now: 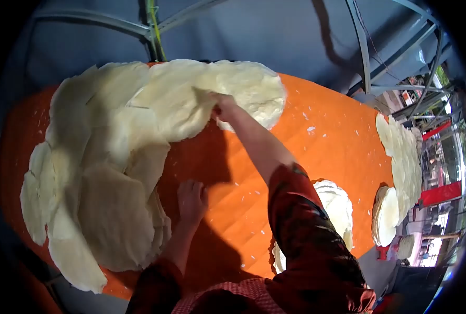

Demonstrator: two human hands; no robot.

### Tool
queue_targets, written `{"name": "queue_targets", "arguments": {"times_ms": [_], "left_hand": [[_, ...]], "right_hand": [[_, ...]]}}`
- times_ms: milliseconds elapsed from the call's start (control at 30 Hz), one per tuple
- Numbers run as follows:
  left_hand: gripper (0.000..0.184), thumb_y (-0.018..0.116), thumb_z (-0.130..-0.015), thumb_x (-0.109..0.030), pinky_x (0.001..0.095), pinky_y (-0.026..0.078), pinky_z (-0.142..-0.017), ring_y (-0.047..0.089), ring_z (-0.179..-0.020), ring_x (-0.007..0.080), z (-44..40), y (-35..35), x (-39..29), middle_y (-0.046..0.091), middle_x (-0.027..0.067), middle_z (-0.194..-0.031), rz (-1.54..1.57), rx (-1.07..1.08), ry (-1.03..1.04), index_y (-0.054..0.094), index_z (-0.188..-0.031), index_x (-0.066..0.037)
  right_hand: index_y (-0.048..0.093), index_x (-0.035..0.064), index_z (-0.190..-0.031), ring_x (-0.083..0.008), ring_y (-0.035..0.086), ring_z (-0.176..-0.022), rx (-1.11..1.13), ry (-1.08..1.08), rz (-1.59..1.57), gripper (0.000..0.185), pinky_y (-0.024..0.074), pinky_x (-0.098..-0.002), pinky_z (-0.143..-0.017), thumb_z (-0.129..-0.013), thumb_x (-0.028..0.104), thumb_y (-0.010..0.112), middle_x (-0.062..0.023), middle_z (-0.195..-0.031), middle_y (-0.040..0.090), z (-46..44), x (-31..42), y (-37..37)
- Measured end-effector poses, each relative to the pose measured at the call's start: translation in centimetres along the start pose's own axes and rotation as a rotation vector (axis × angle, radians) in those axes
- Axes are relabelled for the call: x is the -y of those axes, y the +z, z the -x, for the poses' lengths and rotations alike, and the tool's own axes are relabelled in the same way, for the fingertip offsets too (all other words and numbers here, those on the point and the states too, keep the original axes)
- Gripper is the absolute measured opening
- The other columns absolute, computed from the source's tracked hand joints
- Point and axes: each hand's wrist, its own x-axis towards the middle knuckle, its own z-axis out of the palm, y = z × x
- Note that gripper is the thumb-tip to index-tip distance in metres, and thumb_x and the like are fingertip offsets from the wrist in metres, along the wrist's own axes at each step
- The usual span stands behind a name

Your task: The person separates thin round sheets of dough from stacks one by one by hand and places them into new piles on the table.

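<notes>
My right hand [222,104] reaches across the table, its fingers closed on the edge of a thin, pale round flatbread [175,99]. The sheet creases just beside my fingertips. Another flatbread [251,91] lies to the right of that hand, partly behind my wrist. My left hand [192,198] is low over the orange tabletop [222,204], fingers extended and thumb out, with nothing visible in it. Left of it lies a large pile of overlapping flatbreads [115,214], some folded or draped over others.
Stacked flatbreads [337,206] sit by my right sleeve, partly hidden by it. More lie at the table's right end [403,157], with a small stack [386,215] nearby. White flakes dot the cover. Metal frame bars [361,42] and grey sheeting stand behind the far edge.
</notes>
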Motion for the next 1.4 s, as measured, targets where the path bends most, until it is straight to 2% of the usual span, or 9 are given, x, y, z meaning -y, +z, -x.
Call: {"name": "queue_targets", "arguments": {"times_ms": [233, 467, 667, 867, 967, 1033, 1133, 1300, 1400], "left_hand": [[0.011, 0.061, -0.08, -0.007, 0.0446, 0.042, -0.08, 0.05, -0.089, 0.0334, -0.1, 0.0, -0.6, 0.053, 0.0133, -0.094, 0.0, 0.038, -0.045, 0.055, -0.09, -0.005], [0.013, 0.061, -0.081, -0.008, 0.0455, 0.041, -0.081, 0.049, -0.09, 0.0342, -0.4, 0.2, -0.9, 0.051, 0.0143, -0.097, -0.04, 0.055, -0.028, 0.053, -0.09, -0.004], [0.011, 0.059, -0.08, -0.007, 0.0459, 0.041, -0.081, 0.05, -0.089, 0.035, -0.2, 0.6, -1.1, 0.052, 0.0152, -0.093, -0.057, 0.031, 0.009, 0.054, -0.09, -0.005], [0.011, 0.06, -0.078, -0.005, 0.0458, 0.043, -0.081, 0.051, -0.089, 0.0363, 0.0, 1.2, -0.2, 0.055, 0.0158, -0.09, -0.074, 0.053, 0.051, 0.055, -0.087, -0.004], [0.009, 0.059, -0.078, -0.007, 0.0455, 0.043, -0.08, 0.05, -0.085, 0.0359, 0.0, 1.1, -0.8, 0.054, 0.0145, -0.088, -0.068, -0.028, 0.168, 0.054, -0.085, -0.004], [0.009, 0.059, -0.078, -0.008, 0.0458, 0.043, -0.081, 0.05, -0.085, 0.0352, 0.1, 1.4, -0.6, 0.053, 0.0125, -0.087, -0.059, -0.083, 0.172, 0.054, -0.085, -0.006], [0.011, 0.06, -0.076, -0.009, 0.046, 0.043, -0.08, 0.051, -0.087, 0.0344, 0.4, 1.2, -0.4, 0.054, 0.0108, -0.089, -0.091, -0.069, 0.141, 0.054, -0.085, -0.007], [0.012, 0.064, -0.077, -0.011, 0.0438, 0.043, -0.079, 0.052, -0.09, 0.0322, 1.3, 1.5, 0.4, 0.056, 0.0084, -0.092, -0.091, -0.065, 0.156, 0.056, -0.086, -0.008], [0.013, 0.065, -0.078, -0.01, 0.0413, 0.045, -0.076, 0.054, -0.087, 0.0297, 3.3, 1.5, -1.2, 0.058, 0.0082, -0.09, -0.033, -0.131, 0.14, 0.057, -0.088, -0.008]], "right_hand": [[0.068, 0.0028, -0.086, -0.0135, 0.053, -0.057, -0.097, -0.473, 0.471, 0.019, 0.0413, -0.0321, -0.046, -0.076, 0.019, 0.066, -0.0049, -0.07, 0.06, -0.7, 8.8, -6.8], [0.062, -0.0039, -0.098, -0.022, 0.063, -0.08, -0.937, -0.499, 1.031, 0.032, 0.0513, -0.0362, -0.074, -0.073, 0.014, 0.066, -0.0116, -0.088, 0.065, -3.5, 3.7, -22.5], [0.059, -0.0014, -0.11, -0.0216, 0.059, -0.101, -0.046, -0.015, 0.051, 0.041, 0.0481, -0.0341, -0.088, -0.074, 0.011, 0.074, -0.0119, -0.105, 0.062, 0.1, 7.5, -21.8], [0.054, 0.0021, -0.122, -0.027, 0.063, -0.095, 0.301, -0.67, 0.082, 0.043, 0.0499, -0.0385, -0.086, -0.087, 0.025, 0.064, -0.0134, -0.109, 0.062, 21.6, 12.9, -20.7], [0.056, 0.0103, -0.125, -0.0255, 0.063, -0.097, 0.264, -0.272, 0.006, 0.045, 0.0483, -0.0378, -0.092, -0.086, 0.03, 0.065, -0.0113, -0.101, 0.067, 28.4, 16.5, -25.9], [0.056, -0.008, -0.113, -0.0245, 0.061, -0.1, -0.229, -0.557, -0.088, 0.034, 0.0485, -0.0341, -0.091, -0.082, 0.005, 0.063, -0.0157, -0.105, 0.063, 38.9, 12.5, -30.5], [0.046, -0.0058, -0.127, -0.0238, 0.06, -0.102, -0.552, -0.626, -0.049, 0.047, 0.0478, -0.0352, -0.093, -0.083, 0.001, 0.061, -0.0137, -0.108, 0.062, 51.4, 3.9, -33.3], [0.05, -0.0012, -0.12, -0.0181, 0.06, -0.087, -0.656, 0.224, -0.16, 0.047, 0.0507, -0.0321, -0.072, -0.086, 0.027, 0.066, -0.0079, -0.098, 0.062, 61.2, -18.4, -46.0], [0.058, 0.0008, -0.111, -0.0167, 0.061, -0.085, -0.692, 0.14, -0.155, 0.046, 0.0496, -0.0327, -0.067, -0.083, 0.036, 0.069, -0.0089, -0.097, 0.063, 65.2, -21.8, -47.4]]}}
